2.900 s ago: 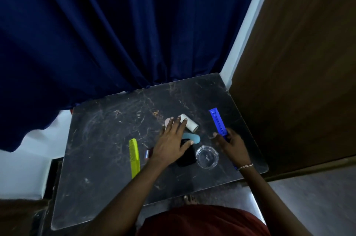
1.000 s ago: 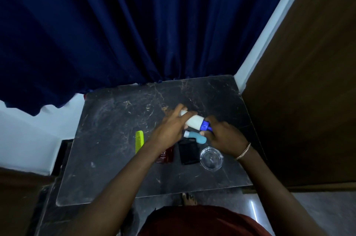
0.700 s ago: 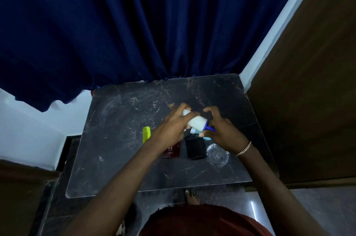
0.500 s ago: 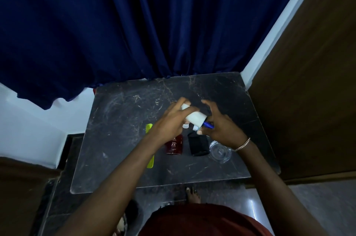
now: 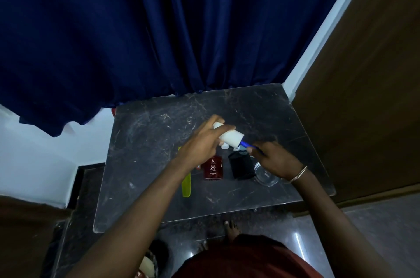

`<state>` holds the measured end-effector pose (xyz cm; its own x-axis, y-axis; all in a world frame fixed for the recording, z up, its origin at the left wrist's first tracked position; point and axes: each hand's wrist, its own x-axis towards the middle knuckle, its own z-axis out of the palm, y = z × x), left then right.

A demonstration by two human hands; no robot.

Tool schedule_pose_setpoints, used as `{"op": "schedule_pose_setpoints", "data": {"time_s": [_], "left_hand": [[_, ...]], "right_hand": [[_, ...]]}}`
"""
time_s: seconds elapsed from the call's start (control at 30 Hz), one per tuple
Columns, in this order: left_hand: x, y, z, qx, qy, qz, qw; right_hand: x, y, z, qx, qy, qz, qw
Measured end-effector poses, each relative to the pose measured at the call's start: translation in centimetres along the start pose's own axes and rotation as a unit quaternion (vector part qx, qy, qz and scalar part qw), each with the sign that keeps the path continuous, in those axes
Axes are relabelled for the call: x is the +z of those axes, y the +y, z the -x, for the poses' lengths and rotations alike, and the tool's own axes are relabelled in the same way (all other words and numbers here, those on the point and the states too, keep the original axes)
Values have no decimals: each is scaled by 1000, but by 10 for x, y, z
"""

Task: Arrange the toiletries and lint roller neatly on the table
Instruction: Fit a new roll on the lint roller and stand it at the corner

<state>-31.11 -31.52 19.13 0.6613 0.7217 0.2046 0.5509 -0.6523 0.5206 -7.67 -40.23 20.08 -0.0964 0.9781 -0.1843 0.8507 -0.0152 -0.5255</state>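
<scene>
I hold the lint roller (image 5: pixel 232 138) above the middle of the dark marble table (image 5: pixel 145 141). My left hand (image 5: pixel 200 143) wraps its white roll, and my right hand (image 5: pixel 273 158) grips its blue handle. Below the hands, in a row along the table, lie a yellow-green comb (image 5: pixel 186 184), a dark red bottle (image 5: pixel 213 167), a black item (image 5: pixel 242 165) and a clear glass jar (image 5: pixel 266 175). A small white and light blue item is mostly hidden under the roller.
A dark blue curtain (image 5: pixel 159 28) hangs right behind the table's far edge. A brown wooden door (image 5: pixel 363 96) stands close on the right. A white wall and a dark floor lie to the left. My bare foot (image 5: pixel 231 229) shows under the near edge.
Both hands picked up the lint roller parts from the table and brought the white roll and blue handle together. The red bottle is now uncovered by my left hand.
</scene>
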Motion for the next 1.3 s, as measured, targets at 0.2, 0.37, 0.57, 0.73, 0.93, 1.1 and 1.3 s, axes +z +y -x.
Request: {"op": "schedule_pose_setpoints", "data": {"time_s": [0.2,0.37,0.57,0.73,0.93,1.1,1.3], "left_hand": [[6,-2,-5,23,5,1,1000],[11,-1,-24,12,12,-2,1000],[19,-12,-59,-55,8,-12,998],[29,-25,-87,-111,-21,-46,992],[49,-39,-114,-162,-73,-145,973],[62,-52,-130,-185,-115,-196,956],[68,-56,-147,-206,-118,-206,949]], "right_hand": [[4,0,11,9,16,-17,1000],[1,13,1,23,41,-57,997],[0,63,-35,72,106,-134,983],[-4,123,-82,189,122,-295,928],[-12,191,-146,309,111,-330,885],[-23,235,-193,320,50,-280,904],[-36,247,-230,292,105,-173,935]]}}
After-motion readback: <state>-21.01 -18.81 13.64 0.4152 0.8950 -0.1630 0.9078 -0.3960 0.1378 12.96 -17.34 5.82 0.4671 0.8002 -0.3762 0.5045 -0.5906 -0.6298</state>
